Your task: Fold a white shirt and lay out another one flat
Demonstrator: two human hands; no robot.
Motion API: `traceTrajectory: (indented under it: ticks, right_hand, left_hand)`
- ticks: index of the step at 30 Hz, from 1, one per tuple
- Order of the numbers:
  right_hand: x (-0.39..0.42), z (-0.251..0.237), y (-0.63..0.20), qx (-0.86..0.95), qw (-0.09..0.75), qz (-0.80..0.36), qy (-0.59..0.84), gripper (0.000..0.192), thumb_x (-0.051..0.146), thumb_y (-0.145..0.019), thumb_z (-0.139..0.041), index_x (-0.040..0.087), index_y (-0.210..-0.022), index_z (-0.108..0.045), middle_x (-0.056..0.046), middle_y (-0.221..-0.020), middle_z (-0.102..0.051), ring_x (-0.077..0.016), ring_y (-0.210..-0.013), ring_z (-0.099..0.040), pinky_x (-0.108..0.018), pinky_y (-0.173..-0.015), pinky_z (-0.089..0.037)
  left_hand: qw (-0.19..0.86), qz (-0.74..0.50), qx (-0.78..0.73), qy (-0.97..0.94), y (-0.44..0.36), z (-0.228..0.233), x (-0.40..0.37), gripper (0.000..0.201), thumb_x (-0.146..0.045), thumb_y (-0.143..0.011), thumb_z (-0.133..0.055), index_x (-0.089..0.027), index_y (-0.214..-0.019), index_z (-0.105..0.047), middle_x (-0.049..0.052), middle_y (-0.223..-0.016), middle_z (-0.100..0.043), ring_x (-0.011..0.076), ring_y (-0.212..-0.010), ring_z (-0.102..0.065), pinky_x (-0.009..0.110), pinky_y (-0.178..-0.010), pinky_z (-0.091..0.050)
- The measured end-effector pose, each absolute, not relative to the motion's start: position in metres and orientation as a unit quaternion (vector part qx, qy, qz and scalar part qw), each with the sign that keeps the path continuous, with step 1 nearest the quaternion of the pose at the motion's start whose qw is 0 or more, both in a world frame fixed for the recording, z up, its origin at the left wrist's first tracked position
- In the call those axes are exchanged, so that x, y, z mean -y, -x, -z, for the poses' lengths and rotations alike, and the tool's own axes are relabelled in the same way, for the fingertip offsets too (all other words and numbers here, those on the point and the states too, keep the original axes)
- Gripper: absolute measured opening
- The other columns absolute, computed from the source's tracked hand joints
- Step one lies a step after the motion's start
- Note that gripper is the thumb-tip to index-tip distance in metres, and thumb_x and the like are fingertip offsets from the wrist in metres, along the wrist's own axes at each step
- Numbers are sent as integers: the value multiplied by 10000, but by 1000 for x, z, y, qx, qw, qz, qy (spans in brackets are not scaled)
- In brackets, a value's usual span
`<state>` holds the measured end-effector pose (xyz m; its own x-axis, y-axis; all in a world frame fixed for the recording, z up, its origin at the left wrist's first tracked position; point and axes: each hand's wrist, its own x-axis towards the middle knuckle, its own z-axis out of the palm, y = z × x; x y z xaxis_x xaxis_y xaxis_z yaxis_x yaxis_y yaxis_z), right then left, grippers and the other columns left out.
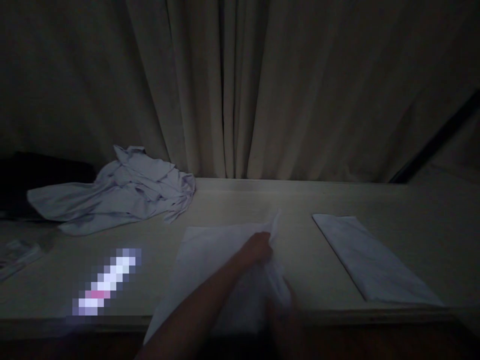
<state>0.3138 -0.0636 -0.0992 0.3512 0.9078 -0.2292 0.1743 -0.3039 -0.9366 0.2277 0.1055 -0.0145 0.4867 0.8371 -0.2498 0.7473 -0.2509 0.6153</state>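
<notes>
In this dim view a white cloth [210, 260] lies spread on the table [307, 200] in front of me, hanging over the near edge. My left hand [258, 248] pinches the cloth's far right corner, which sticks up above my fingers. My right hand [281, 305] is blurred and low near the table's front edge, bunched into the same cloth. How tightly it grips is hard to see.
A crumpled light shirt [123, 192] lies at the back left of the table. A folded white cloth [371, 260] lies flat at the right. A small pale item [17, 255] sits at the far left edge. Curtains [240, 90] hang behind the table.
</notes>
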Motion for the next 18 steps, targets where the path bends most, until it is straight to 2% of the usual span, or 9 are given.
traceTrajectory:
  ticks: [4, 7, 9, 11, 15, 18]
  right_hand:
    - [59, 103, -282, 579, 444, -306, 611, 599, 394, -831, -493, 164, -1375, -387, -139, -1367, -496, -291, -1235, -483, -447, -1011, -428]
    - [57, 109, -250, 723, 397, -202, 528, 588, 386, -834, -498, 227, -1389, -383, -101, -1412, -457, -307, -1290, -422, -508, -1045, -382]
    - [55, 112, -229, 782, 355, -164, 486, 623, 419, -836, -500, 270, -1417, -330, -76, -1425, -445, -302, -1294, -419, -502, -1041, -391]
    - [54, 115, -210, 817, 321, -152, 455, 687, 473, -822, -517, 300, -1439, -270, -56, -1421, -453, -297, -1285, -432, -481, -1034, -404]
    - [54, 125, -188, 841, 277, -161, 436, 768, 496, -772, -577, 341, -1443, -236, -36, -1373, -512, -289, -1249, -475, -466, -1042, -389]
    - [59, 136, -190, 845, 248, -157, 447, 736, 414, -746, -619, 376, -1411, -306, -34, -1369, -515, -303, -1244, -480, -493, -1026, -394]
  left_hand:
    - [339, -129, -521, -772, -151, -13, -100, 403, -228, -714, -473, -138, -1083, -608, 118, -1162, -661, 242, -1058, -600, 376, -968, -449]
    - [384, -198, -551, -714, -82, -18, -84, 473, -363, -722, -509, -132, -1126, -591, 107, -1136, -677, 255, -1000, -624, 398, -913, -491]
    - [443, -250, -573, -643, -39, -7, -66, 509, -456, -740, -509, -161, -1148, -581, 88, -1098, -697, 254, -971, -643, 392, -865, -518]
    - [456, -261, -626, -576, -5, 14, -46, 509, -502, -713, -525, -164, -1081, -619, 93, -998, -728, 273, -916, -662, 409, -820, -537]
    - [429, -272, -685, -522, 29, 60, -17, 448, -445, -644, -548, -211, -1008, -663, 86, -981, -739, 323, -997, -648, 451, -871, -521]
    - [420, -272, -695, -516, 32, 79, -12, 458, -392, -615, -553, -248, -1039, -651, 67, -1063, -722, 337, -1110, -594, 468, -923, -496]
